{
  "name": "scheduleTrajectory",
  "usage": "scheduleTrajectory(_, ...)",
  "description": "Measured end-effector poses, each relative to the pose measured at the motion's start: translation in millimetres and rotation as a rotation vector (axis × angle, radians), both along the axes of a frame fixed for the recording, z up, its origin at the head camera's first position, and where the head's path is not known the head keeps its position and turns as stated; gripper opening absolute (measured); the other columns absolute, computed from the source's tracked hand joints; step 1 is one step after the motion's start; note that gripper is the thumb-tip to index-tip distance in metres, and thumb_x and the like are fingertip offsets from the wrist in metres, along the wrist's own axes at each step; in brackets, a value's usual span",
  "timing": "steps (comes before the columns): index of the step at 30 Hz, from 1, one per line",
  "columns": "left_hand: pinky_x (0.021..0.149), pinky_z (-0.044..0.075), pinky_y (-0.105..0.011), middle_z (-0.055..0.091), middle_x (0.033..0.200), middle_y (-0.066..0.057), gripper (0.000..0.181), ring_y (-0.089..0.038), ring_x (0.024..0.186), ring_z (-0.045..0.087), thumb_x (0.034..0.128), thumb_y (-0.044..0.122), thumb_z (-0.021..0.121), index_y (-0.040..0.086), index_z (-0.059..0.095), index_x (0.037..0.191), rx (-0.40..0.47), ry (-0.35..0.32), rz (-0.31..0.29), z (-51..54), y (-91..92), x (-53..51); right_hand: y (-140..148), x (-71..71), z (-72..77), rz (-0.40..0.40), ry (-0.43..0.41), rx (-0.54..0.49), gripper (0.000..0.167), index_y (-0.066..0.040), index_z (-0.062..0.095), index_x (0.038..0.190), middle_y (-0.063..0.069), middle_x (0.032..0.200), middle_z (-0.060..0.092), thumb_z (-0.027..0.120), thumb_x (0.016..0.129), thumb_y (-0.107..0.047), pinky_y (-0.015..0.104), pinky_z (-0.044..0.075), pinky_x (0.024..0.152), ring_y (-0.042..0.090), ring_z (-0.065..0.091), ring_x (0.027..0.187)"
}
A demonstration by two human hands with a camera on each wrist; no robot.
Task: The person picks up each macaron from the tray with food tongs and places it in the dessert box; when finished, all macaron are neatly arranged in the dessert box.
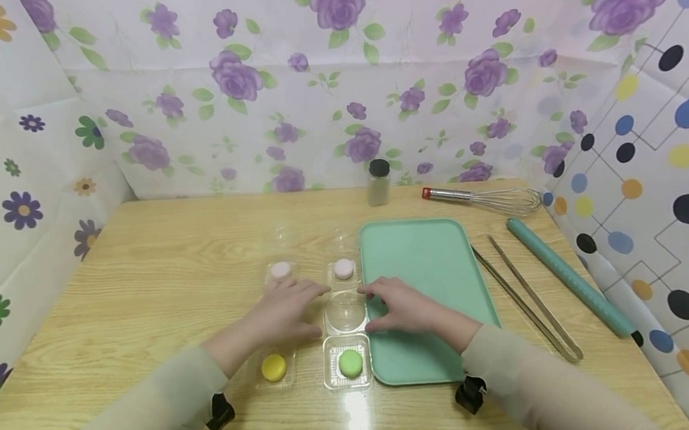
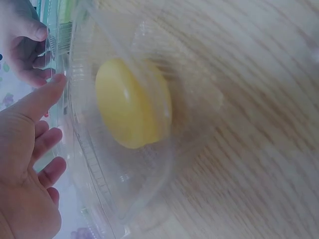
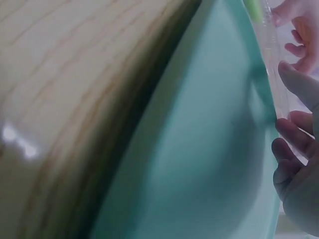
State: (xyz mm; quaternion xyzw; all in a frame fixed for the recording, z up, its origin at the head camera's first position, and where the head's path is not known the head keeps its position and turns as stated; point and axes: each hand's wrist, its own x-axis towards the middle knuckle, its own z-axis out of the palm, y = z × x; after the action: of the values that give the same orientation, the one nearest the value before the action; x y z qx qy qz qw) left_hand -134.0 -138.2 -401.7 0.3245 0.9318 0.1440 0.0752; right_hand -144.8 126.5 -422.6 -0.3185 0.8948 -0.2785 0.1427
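My left hand (image 1: 288,310) and right hand (image 1: 403,305) face each other with relaxed, slightly bent fingers, on either side of a raised clear lid (image 1: 345,312). That lid belongs to a plastic box (image 1: 329,369) with a green macaron (image 1: 350,363) inside. The right fingertips are close to the lid's right edge, over the green tray (image 1: 427,256); contact cannot be told. Beneath my left wrist lies a yellow macaron (image 1: 273,367) in its own clear box, also seen in the left wrist view. Two pale pink macarons (image 1: 343,268) (image 1: 280,270) sit in farther boxes with lids raised.
Right of the tray lie metal tongs (image 1: 535,296) and a teal rolling pin (image 1: 569,276). A whisk (image 1: 482,197) and a black-capped jar (image 1: 379,183) are at the table's back edge. Patterned cloth hangs behind and at both sides.
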Motion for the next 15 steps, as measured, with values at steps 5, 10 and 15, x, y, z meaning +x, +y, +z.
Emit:
scheduleTrajectory(5, 0.104, 0.024, -0.055, 0.051, 0.134, -0.004, 0.076, -0.031, 0.124, 0.041, 0.0717, 0.037, 0.078, 0.013, 0.047, 0.136, 0.017, -0.002, 0.028, 1.2, 0.0, 1.9, -2, 1.6, -1.6, -0.012, 0.029, -0.023, 0.064, -0.004, 0.054, 0.127, 0.005, 0.112, 0.058, 0.077, 0.076, -0.034, 0.038, 0.043, 0.089, 0.020, 0.052, 0.103)
scheduleTrajectory(10, 0.102, 0.026, -0.053, 0.050, 0.135, -0.005, 0.083, -0.032, 0.122, 0.040, 0.0686, 0.039, 0.080, 0.014, 0.044, 0.139, 0.070, -0.004, 0.079, 4.5, 1.0, 3.2, -2, 2.5, 5.2, -0.051, 0.024, -0.050, 0.065, -0.007, 0.053, 0.129, 0.003, 0.116, 0.057, 0.077, 0.076, -0.035, 0.033, 0.047, 0.080, 0.017, 0.054, 0.094)
scheduleTrajectory(15, 0.101, 0.028, -0.053, 0.046, 0.136, -0.007, 0.091, -0.029, 0.120, 0.038, 0.0655, 0.044, 0.082, 0.015, 0.041, 0.141, 0.128, 0.011, 0.087, 4.9, 3.3, 2.7, 1, 4.6, 14.0, -0.069, 0.029, -0.088, 0.063, -0.009, 0.053, 0.130, 0.002, 0.118, 0.056, 0.077, 0.077, -0.033, 0.030, 0.048, 0.077, 0.016, 0.054, 0.092)
